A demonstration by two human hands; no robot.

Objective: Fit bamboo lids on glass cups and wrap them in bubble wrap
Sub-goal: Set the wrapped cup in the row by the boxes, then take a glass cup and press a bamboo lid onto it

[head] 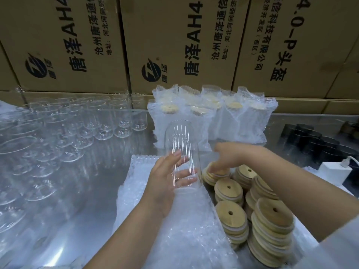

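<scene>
**Hands on the cup and the lid stack**

With my left hand [165, 181] I grip the glass cup [181, 140] round its lower half, my fingers curled behind the wall and showing through it. It stands upright over the bubble wrap [174, 230] on the bench [93, 191]; I can't tell whether its base touches the sheet. My right hand [227, 156] reaches down onto the far stack of bamboo lids [272, 214], fingertips on the top one. It is blurred, so I cannot say whether I've pinched that lid or am only touching it.

What worries me:
- The lid stacks lean and stand close together. A careless pull on one lid, or a brush from my forearm, could spill a stack.
- Smooth glass held in one hand may slip or tip when I press a lid on off-centre.
- The wrapped cups [233, 121] stand just behind and the bare cups [116, 121] crowd the left, so a swing of the cup either way could knock glass.
</scene>
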